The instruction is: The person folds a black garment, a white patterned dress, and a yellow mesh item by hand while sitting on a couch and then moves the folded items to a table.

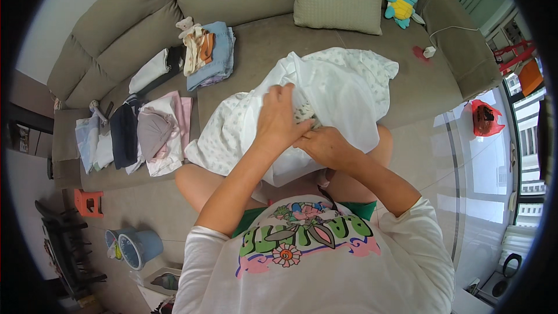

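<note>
A white garment or cloth [351, 107] with a small pale print on its outer parts and a plain white layer inside is spread over my lap and the sofa's front edge. Its exact kind does not show. My left hand [279, 117] rests on the plain white layer, fingers stretched forward and thumb apart. Close to that thumb, my right hand [328, 146] has its fingers curled in, pinching the cloth near an opening where printed fabric shows. The two hands almost meet, and the right fingertips are partly hidden.
The grey-brown sofa [256, 40] bears a stack of folded clothes [218, 52], more folded garments [125, 134] to the left, a large cushion [337, 0] and a turquoise plush toy [402, 6]. A red plastic bag [486, 118] lies at right; blue buckets [141, 248] stand lower left.
</note>
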Tool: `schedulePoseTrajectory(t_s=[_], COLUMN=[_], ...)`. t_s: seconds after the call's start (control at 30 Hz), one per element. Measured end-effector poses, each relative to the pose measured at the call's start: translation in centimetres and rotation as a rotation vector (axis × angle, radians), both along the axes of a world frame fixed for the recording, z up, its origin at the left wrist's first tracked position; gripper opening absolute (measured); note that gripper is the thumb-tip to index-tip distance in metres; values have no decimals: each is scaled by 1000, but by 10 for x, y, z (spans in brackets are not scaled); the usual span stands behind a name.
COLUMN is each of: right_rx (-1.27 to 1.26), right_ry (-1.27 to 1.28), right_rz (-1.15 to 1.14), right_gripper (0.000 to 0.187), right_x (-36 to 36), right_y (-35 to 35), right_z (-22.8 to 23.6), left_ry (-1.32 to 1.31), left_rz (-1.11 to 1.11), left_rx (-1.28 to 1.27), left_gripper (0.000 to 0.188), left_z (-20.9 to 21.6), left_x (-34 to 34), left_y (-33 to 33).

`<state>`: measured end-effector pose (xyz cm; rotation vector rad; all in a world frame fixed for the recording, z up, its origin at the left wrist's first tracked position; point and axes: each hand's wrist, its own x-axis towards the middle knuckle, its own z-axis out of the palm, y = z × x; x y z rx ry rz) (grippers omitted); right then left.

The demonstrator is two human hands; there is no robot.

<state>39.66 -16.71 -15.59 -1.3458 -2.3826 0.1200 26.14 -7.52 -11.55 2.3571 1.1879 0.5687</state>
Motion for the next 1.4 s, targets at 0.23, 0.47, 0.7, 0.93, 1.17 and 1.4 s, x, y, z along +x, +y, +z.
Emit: schedulePoseTrajectory(t_s=[0.23, 0.47, 0.7, 0.93, 1.17, 1.4], right_rx=[-208, -599, -539, -446, -317, -189], right_ry=[31, 525, 324, 378, 988, 1160], right_rz=[-19, -452, -179, -293, -357, -402], right_gripper=[14, 15, 24, 25, 25, 26], right_x=[-15, 32, 16, -13, 17, 54], right_y=[-11, -14, 51, 50, -7, -37], right_z=[-5, -2, 8, 17, 123, 144], left_ry=[632, -1076, -657, -506, -595, -444], left_rz=[-261, 48, -160, -1000, -1483, -1642], left_rx=[-248, -1288, -913, -782, -210, -908], left_gripper=[34, 22, 30, 25, 26, 35], left_z=[-63, -45, 33, 133, 191, 194], left_x=[14, -11, 20, 5, -69, -69], left_y=[21, 34, -35, -169, -189, -169])
